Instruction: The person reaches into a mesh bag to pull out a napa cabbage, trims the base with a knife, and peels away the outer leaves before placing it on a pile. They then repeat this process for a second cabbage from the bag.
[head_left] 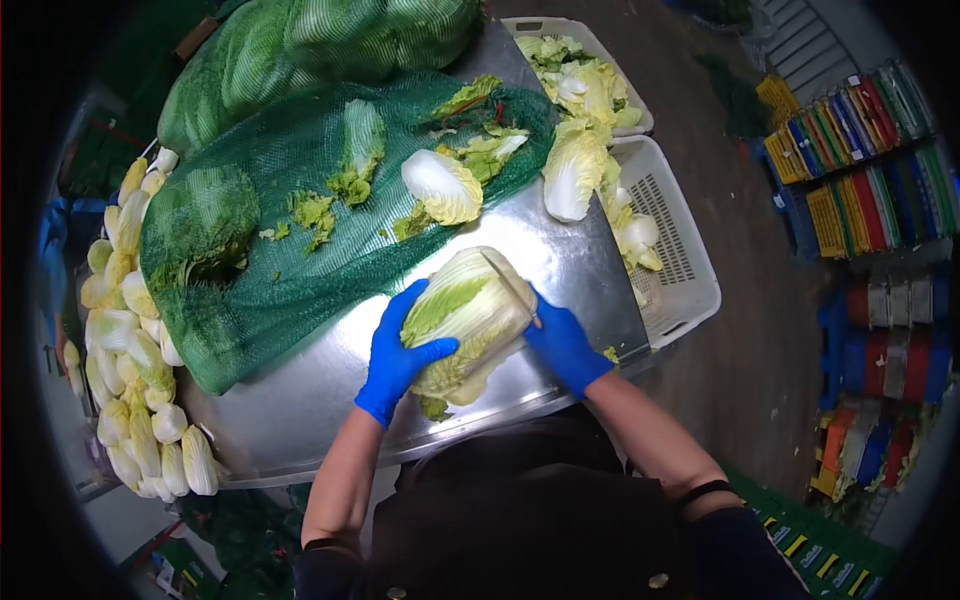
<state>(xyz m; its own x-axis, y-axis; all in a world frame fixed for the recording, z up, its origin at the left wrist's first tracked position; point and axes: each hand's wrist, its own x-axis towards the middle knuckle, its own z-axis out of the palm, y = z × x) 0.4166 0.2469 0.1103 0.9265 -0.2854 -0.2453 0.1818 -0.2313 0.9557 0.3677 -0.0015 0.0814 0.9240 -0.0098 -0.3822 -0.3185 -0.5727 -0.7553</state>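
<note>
A large napa cabbage (465,305) lies on the steel table (290,420) in front of me. My left hand (400,350), in a blue glove, is wrapped round its left side with the thumb over the top. My right hand (563,345), gloved in blue too, is closed on the handle of a knife (508,278). The blade lies across the right end of the cabbage, slanting up and to the left. A loose leaf scrap (435,408) sits just below the cabbage.
Behind it, a green net sack (300,290) carries loose leaves and a cabbage piece (440,185). Full net sacks (330,40) stand farther back. Trimmed cabbages (130,350) are piled at left. White crates (690,290) with leaves stand right; stacked colored crates (850,120) lie beyond.
</note>
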